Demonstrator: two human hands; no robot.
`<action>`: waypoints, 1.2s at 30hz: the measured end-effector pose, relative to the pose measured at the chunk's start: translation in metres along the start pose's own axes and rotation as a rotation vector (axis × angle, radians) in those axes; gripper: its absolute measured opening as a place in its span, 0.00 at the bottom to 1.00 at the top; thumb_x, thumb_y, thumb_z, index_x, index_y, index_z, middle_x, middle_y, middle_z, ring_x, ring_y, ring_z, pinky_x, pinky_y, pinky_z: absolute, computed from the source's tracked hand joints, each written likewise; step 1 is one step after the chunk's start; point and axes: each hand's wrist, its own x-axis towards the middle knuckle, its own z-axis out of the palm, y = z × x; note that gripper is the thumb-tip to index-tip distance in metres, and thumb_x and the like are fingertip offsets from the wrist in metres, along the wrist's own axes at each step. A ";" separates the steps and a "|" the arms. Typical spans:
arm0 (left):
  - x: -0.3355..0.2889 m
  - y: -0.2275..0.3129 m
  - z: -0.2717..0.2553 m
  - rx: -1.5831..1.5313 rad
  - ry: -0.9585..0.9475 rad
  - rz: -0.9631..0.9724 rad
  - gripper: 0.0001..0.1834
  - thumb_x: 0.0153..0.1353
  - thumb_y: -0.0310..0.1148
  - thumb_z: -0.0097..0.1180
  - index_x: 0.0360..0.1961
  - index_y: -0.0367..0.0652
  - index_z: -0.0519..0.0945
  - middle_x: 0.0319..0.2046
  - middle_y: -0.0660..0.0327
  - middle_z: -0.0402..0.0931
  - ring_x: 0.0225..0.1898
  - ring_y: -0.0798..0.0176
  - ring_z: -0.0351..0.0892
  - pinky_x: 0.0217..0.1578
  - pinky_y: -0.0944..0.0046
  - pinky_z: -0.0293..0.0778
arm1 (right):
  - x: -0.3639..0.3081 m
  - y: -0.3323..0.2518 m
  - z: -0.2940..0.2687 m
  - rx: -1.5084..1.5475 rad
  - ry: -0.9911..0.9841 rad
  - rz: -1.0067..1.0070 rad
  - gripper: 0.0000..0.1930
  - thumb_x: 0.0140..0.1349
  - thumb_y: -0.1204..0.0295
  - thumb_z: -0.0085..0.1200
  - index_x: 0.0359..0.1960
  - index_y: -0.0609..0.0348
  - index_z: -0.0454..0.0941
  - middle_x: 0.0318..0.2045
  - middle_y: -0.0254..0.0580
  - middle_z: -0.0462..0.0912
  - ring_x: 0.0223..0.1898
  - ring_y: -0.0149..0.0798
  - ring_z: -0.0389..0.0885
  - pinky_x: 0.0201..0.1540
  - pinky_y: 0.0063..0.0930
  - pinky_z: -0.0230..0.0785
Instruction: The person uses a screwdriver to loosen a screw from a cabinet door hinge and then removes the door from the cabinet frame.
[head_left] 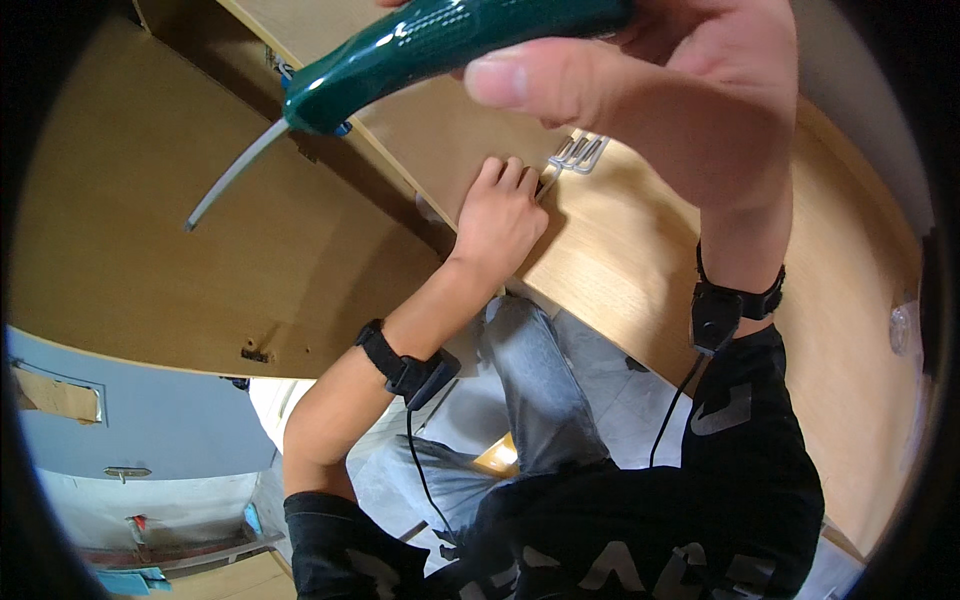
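Observation:
Close to the camera, my right hand (690, 110) is closed round the glossy dark green handle of a screwdriver (400, 70). Its thin pale shaft looks curved in this wide view and points down to the left, ending in a dark tip in the air. My left hand (500, 220) rests further off on a pale wooden panel (610, 260), its fingers curled down near the panel's left edge. What lies under those fingers is hidden. Beside them, a pale cord leads to a folded light-grey bundle (578, 152), which looks like gathered cable.
A large brown board (180, 210) takes up the left, with a small dark fitting (255, 352) near its lower edge. Blue-grey panelling (190, 420) stands at lower left. My jeans (545, 390) show below, with a yellow object (498, 458) between the legs. Black wires run from both wrist straps.

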 end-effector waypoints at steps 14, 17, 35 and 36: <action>-0.136 -0.030 -0.082 -0.556 0.228 -0.501 0.10 0.46 0.23 0.58 0.34 0.41 0.79 0.30 0.60 0.72 0.37 0.57 0.70 0.45 0.60 0.61 | 0.001 -0.006 0.008 -0.126 -0.100 0.067 0.15 0.49 0.74 0.60 0.41 0.60 0.80 0.33 0.39 0.82 0.32 0.37 0.79 0.38 0.19 0.70; -0.231 -0.024 -0.087 -0.748 0.607 -1.101 0.04 0.53 0.19 0.53 0.31 0.36 0.76 0.31 0.60 0.71 0.36 0.64 0.69 0.43 0.68 0.63 | -0.005 -0.004 0.043 -0.143 -0.203 0.187 0.14 0.54 0.75 0.56 0.43 0.62 0.79 0.33 0.39 0.81 0.31 0.27 0.78 0.35 0.16 0.69; -0.281 -0.037 -0.062 -0.930 0.953 -1.371 0.15 0.57 0.22 0.55 0.47 0.30 0.76 0.34 0.60 0.80 0.35 0.74 0.77 0.37 0.72 0.74 | -0.064 0.054 0.170 0.921 -0.188 1.065 0.16 0.64 0.72 0.49 0.47 0.74 0.70 0.37 0.52 0.79 0.36 0.37 0.81 0.44 0.26 0.75; -0.278 -0.039 -0.061 -0.881 0.898 -1.388 0.14 0.55 0.22 0.56 0.44 0.30 0.77 0.32 0.60 0.80 0.34 0.74 0.78 0.35 0.73 0.74 | -0.064 0.053 0.170 0.920 -0.199 1.065 0.16 0.64 0.72 0.49 0.47 0.74 0.70 0.37 0.52 0.79 0.36 0.37 0.81 0.44 0.26 0.75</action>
